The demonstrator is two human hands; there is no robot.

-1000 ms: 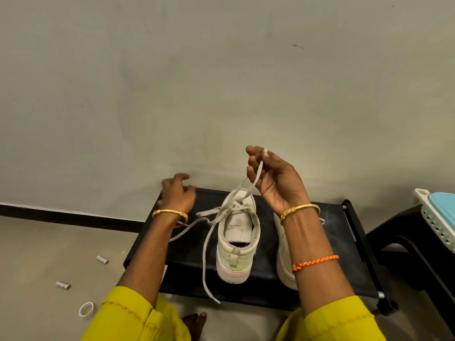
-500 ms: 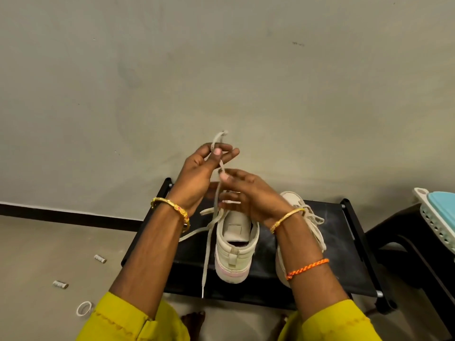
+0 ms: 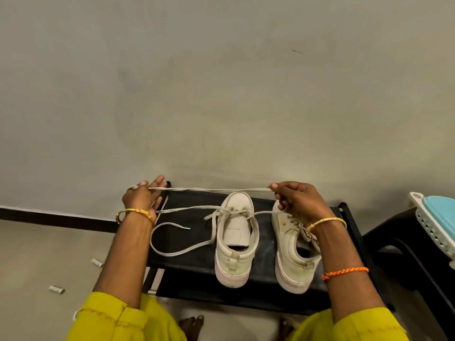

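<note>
1. Off-white lace (image 3: 211, 190) was stretched taut in a nearly level line, running left to right just above the toe of a pale shoe (image 3: 236, 244). Its long axis lay across the shoe, not along it.
2. The left hand (image 3: 141, 198) pinched one end of that span, its other fingers fairly straight. The right hand (image 3: 298, 200) pinched the other end with curled fingers.
3. The hands were well apart, one on each side of the shoe. The lace lay between them, and neither hand was clearly nearer to the eyelets.
4. A lower strand ran out sideways from the top eyelets. A loose tail lay looped on the black rack (image 3: 187, 267), left of the shoe.
5. The coming move probably depended on drawing both ends inward to the shoe's midline.
6. The shoe stood on the rack with its heel toward the wearer. A second shoe (image 3: 293, 262) stood just beside it on the right, partly under the right wrist.
7. Behind was a plain grey wall. Two small cylinders (image 3: 56, 289) lay on the floor at the left, and a blue-topped object (image 3: 435, 212) sat at the right edge.
</note>
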